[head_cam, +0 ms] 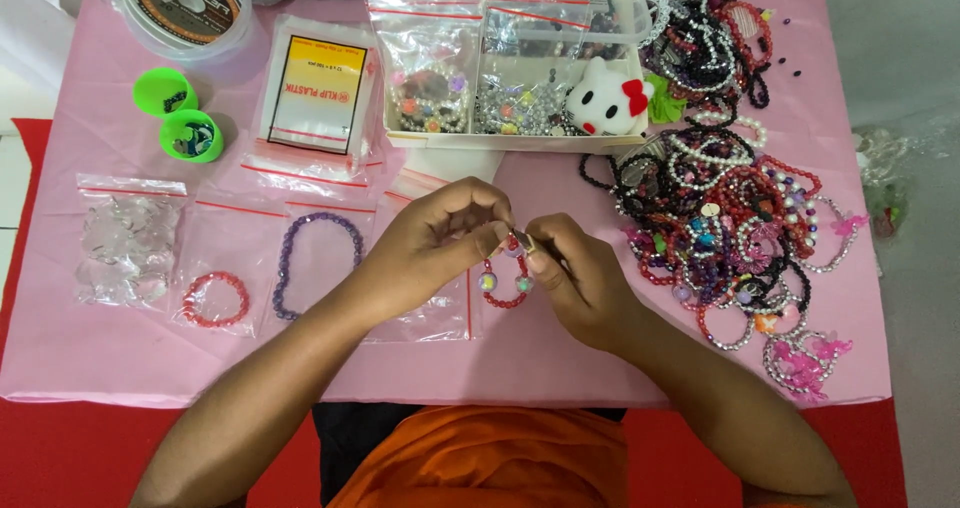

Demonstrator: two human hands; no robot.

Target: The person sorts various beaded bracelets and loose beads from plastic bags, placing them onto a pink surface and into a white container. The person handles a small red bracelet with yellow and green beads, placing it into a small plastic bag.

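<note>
A small red beaded bracelet (503, 284) with a few pale round beads hangs between both my hands above the pink table cover (90, 348). My left hand (435, 240) pinches its top from the left. My right hand (578, 273) pinches the same spot from the right, fingertips almost touching the left ones. A clear zip bag (440, 313) lies flat under my left hand.
Clear bags to the left hold a red bracelet (214, 299), a purple one (316, 258) and clear pieces (126, 240). A heap of bracelets (725, 208) fills the right. Behind are a bead-filled box (505, 68), a white plush (607, 98), two green cups (178, 116), a cord spool (185, 6).
</note>
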